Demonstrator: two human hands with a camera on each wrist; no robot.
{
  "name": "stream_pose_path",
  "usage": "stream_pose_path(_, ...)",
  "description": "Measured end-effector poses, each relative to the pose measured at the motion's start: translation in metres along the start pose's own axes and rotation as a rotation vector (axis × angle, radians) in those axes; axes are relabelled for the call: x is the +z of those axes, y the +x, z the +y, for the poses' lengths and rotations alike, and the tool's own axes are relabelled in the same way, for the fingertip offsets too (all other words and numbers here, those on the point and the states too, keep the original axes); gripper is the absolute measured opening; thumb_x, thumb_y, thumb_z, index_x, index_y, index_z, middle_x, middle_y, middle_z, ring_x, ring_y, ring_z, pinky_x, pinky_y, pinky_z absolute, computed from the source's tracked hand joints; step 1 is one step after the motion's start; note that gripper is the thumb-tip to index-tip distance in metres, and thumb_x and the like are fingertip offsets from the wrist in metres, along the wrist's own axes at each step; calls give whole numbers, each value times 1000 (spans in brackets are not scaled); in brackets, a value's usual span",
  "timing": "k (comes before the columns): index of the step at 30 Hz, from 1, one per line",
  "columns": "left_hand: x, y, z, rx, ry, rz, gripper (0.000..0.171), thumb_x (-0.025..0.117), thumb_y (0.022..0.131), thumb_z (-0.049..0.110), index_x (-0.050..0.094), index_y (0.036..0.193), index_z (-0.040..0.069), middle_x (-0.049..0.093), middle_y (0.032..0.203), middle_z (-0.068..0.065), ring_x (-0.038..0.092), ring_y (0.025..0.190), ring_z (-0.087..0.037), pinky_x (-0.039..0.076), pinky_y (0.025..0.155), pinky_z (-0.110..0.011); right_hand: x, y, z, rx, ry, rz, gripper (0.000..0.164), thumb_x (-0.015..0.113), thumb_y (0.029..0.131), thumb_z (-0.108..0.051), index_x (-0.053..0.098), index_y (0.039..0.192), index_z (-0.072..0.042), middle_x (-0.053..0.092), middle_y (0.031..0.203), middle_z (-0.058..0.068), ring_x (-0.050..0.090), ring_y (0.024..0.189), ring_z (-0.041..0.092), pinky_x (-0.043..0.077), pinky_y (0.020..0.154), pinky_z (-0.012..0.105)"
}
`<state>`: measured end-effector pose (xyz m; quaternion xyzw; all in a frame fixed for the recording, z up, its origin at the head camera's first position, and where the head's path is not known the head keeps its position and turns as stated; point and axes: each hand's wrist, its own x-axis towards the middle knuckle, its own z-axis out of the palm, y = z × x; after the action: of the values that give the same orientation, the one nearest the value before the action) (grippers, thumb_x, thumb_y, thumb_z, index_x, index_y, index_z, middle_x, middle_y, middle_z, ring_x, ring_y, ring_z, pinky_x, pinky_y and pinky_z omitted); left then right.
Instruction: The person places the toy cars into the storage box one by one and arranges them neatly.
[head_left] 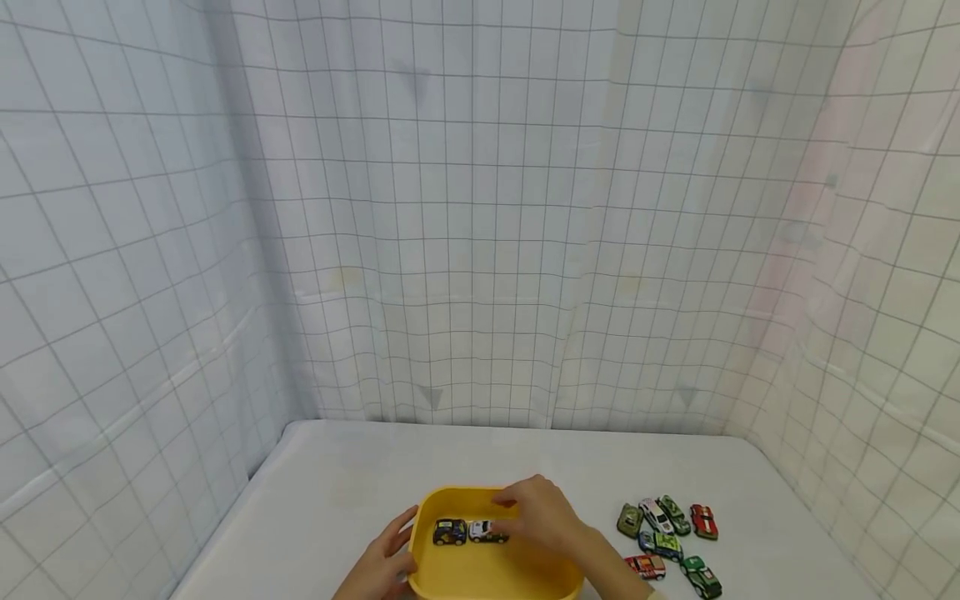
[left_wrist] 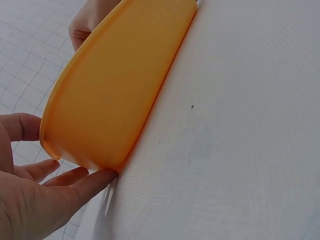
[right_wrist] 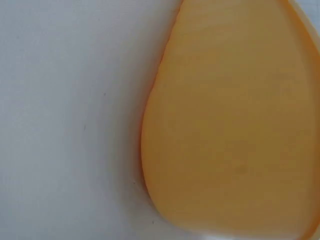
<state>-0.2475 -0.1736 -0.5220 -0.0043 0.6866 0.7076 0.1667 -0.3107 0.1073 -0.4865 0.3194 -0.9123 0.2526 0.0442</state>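
A yellow plastic box (head_left: 517, 575) stands on the white table, with two small toy cars side by side inside. One is a dark car (head_left: 450, 532) and the other a white and dark car (head_left: 482, 531). My left hand (head_left: 378, 568) rests its spread fingers against the box's left side; in the left wrist view its fingertips touch the outer wall (left_wrist: 110, 95). Inside the box, my right hand (head_left: 546, 518) has thumb and fingers apart, the thumb overlapping the white car's right end. The right wrist view shows only the box's outer wall (right_wrist: 230, 125) and table.
Right of the box lie several more toy cars: an olive car (head_left: 630, 520), a white car (head_left: 657, 517), a green camouflage car (head_left: 674, 516), red cars (head_left: 704, 522), a blue and lime car (head_left: 661, 546) and a green car (head_left: 702, 577). Gridded white curtains (head_left: 480, 250) surround the table (head_left: 360, 467).
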Motion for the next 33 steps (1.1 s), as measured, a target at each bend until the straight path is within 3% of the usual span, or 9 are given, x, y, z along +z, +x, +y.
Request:
stream_pose_path(12,2,-2,1,0,-5,1,85,53,89,-4,8,161,-8,20,158,-42,46,130,-59,57,89,-55,-23,-17,21,-46,28,28,31,87,84,-25,82,111,-8,78,102,-3,69,89,7,59,80,30)
stream_pose_path(28,1,-2,1,-4,-35,-8,86,54,89,-5,7,161,-9,20,158,-42,48,129,-58,57,89,-55,-45,-36,39,-8,18,46,30,85,86,-22,80,111,-6,78,103,3,71,90,14,60,77,34)
stream_pose_path(33,1,-2,-1,1,-26,-1,86,55,89,-4,9,161,-9,22,157,-42,51,127,-56,58,88,-55,-55,-44,45,-5,42,69,31,85,87,-21,79,111,-3,77,105,7,73,91,20,62,78,40)
